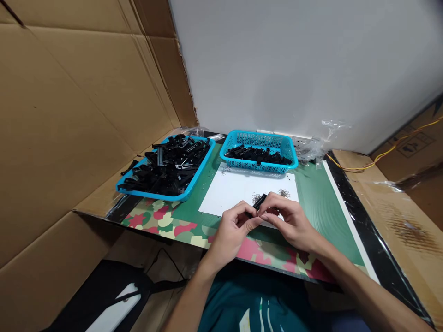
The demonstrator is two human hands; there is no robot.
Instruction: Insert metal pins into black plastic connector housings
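Observation:
Over the front of a white sheet (238, 186), my two hands meet at the fingertips. My left hand (232, 230) is closed round a slim black plastic part (260, 202), whose far end sticks up past the fingers. The thumb and index finger of my right hand (290, 220) are pinched together against the near end of that part; whatever lies between them is hidden or too small to name. Just beyond the fingers, tiny dark metallic-looking pieces (284, 193) lie in small heaps on the sheet. Another thin scatter of them (225, 169) is near its far left corner.
A blue tray (188, 193) heaped with black plastic parts stands at the left. Behind the sheet is a blue basket (292, 157) holding more. Cardboard (86, 92) walls the left side; clear plastic bags (311, 150) and a yellow cable (377, 159) lie at the right.

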